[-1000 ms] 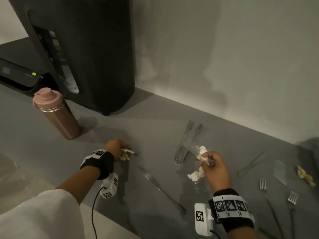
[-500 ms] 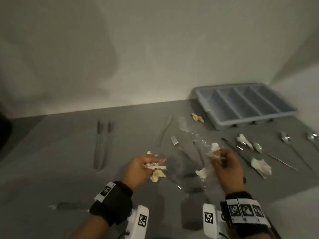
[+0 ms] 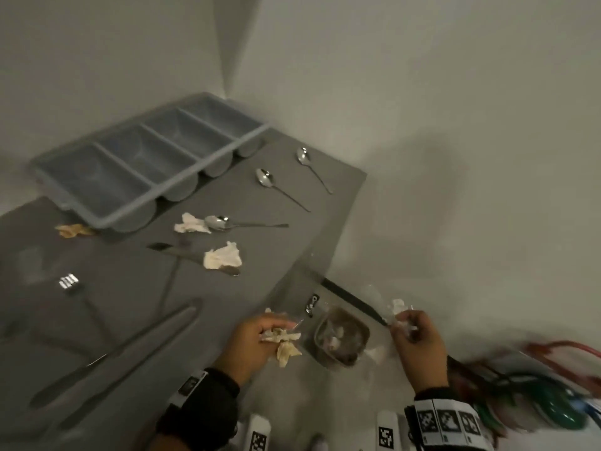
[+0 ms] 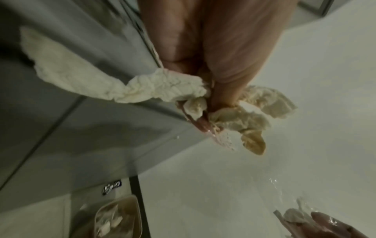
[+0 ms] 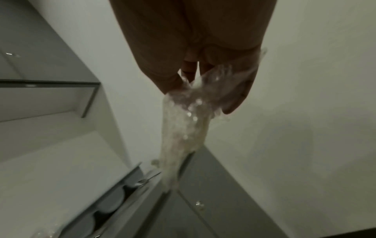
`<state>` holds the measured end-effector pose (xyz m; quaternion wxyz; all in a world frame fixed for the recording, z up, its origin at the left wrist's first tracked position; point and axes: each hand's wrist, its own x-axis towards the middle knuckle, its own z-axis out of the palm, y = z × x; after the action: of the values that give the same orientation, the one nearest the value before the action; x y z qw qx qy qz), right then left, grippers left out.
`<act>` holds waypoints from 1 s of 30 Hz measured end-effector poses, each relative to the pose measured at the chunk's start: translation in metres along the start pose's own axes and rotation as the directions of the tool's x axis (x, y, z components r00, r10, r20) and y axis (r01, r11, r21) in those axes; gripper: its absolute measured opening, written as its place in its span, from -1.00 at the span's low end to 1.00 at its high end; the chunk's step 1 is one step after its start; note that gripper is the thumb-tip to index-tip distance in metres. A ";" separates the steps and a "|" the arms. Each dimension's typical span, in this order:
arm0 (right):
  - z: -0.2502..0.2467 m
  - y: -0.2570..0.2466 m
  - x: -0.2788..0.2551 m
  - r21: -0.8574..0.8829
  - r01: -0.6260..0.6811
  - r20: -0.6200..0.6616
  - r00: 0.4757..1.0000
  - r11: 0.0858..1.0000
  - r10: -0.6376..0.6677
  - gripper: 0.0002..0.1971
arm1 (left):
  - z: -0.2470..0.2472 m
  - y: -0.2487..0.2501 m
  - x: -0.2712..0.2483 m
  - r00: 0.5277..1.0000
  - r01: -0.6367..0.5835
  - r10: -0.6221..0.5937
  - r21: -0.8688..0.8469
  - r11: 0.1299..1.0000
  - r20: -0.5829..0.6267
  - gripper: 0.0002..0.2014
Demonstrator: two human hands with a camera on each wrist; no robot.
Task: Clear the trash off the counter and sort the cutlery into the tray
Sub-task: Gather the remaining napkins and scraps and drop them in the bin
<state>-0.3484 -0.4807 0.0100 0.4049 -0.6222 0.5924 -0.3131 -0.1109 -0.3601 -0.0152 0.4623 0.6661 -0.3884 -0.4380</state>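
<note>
My left hand [image 3: 260,333] grips crumpled paper scraps [image 3: 284,345] [image 4: 162,90] just past the counter's right end. My right hand [image 3: 411,330] pinches clear plastic wrap with a bit of tissue [image 3: 396,307] [image 5: 187,112]. Between and below the hands sits a small bin [image 3: 341,340] holding trash. The grey four-slot cutlery tray [image 3: 107,219] stands empty at the back of the counter. Three spoons [image 3: 265,179] lie to its right. Two crumpled tissues [image 3: 222,255] and a brownish scrap [image 3: 73,230] lie on the counter, with knives [image 3: 117,353] and a fork [image 3: 70,283] at the left.
The grey counter [image 3: 309,203] ends at a white wall on the right. A knife [image 3: 175,250] lies partly under one tissue. Red and green items [image 3: 553,395] blur at the lower right, off the counter.
The view has swung right. Both hands, still holding their trash, have moved off the counter's right end to above the small bin.
</note>
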 end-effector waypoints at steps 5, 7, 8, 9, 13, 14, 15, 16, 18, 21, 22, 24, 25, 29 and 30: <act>-0.038 0.067 0.046 -0.065 -0.151 -0.081 0.986 0.986 0.146 -0.81 | 0.088 -0.018 0.073 0.988 0.093 -0.100 0.066 0.994 0.116 -0.46; -0.036 0.085 0.055 -0.070 -0.214 -0.091 0.974 0.974 0.207 -0.87 | 0.108 -0.021 0.096 0.978 0.101 -0.121 0.119 0.988 0.170 -0.43; -0.036 0.096 0.063 -0.064 -0.257 -0.108 0.962 0.964 0.249 -0.88 | 0.123 -0.028 0.113 0.969 0.096 -0.129 0.158 0.983 0.209 -0.44; -0.033 0.108 0.069 -0.050 -0.284 -0.117 0.954 0.957 0.277 -0.87 | 0.137 -0.034 0.131 0.958 0.099 -0.149 0.201 0.975 0.247 -0.49; -0.011 0.158 0.099 0.014 -0.376 -0.181 0.910 0.927 0.372 -0.82 | 0.185 -0.089 0.207 0.908 0.058 -0.218 0.409 0.911 0.357 -0.71; -0.005 0.173 0.107 0.033 -0.392 -0.190 0.901 0.919 0.391 -0.79 | 0.198 -0.106 0.224 0.900 0.037 -0.228 0.456 0.889 0.371 -0.75; 0.002 0.188 0.116 0.050 -0.402 -0.198 0.893 0.914 0.404 -0.74 | 0.211 -0.125 0.241 0.896 0.008 -0.225 0.493 0.870 0.383 -0.77; 0.010 0.204 0.123 0.059 -0.411 -0.206 0.887 0.910 0.414 -0.69 | 0.224 -0.145 0.257 0.890 -0.014 -0.225 0.517 0.856 0.396 -0.76; 0.025 0.235 0.136 0.072 -0.424 -0.230 0.874 0.903 0.428 -0.59 | 0.249 -0.188 0.283 0.865 -0.029 -0.259 0.559 0.829 0.429 -0.72; 0.045 0.281 0.148 0.084 -0.441 -0.238 0.862 0.894 0.448 -0.45 | 0.277 -0.247 0.315 0.835 -0.017 -0.337 0.634 0.773 0.434 -0.80; 0.051 0.296 0.151 0.077 -0.440 -0.227 0.866 0.895 0.445 -0.41 | 0.285 -0.269 0.324 0.830 -0.019 -0.347 0.644 0.765 0.436 -0.77; 0.061 0.321 0.153 0.044 -0.439 -0.199 0.876 0.897 0.438 -0.39 | 0.297 -0.306 0.341 0.825 -0.053 -0.357 0.689 0.723 0.438 -0.68; 0.065 0.334 0.153 0.017 -0.434 -0.190 0.883 0.901 0.429 -0.41 | 0.302 -0.322 0.349 0.823 -0.052 -0.369 0.704 0.708 0.432 -0.66; 0.078 0.376 0.147 -0.070 -0.393 -0.181 0.909 0.917 0.376 -0.50 | 0.323 -0.369 0.374 0.793 -0.115 -0.367 0.711 0.694 0.486 -0.51; 0.081 0.385 0.146 -0.079 -0.389 -0.175 0.912 0.918 0.371 -0.52 | 0.328 -0.375 0.379 0.778 -0.139 -0.381 0.729 0.670 0.499 -0.49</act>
<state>-0.4493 -0.6033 -0.3780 0.3746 -0.4902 0.7488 -0.2422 -0.2585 -0.6983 -0.5210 -0.0289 0.6387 -0.6100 -0.4681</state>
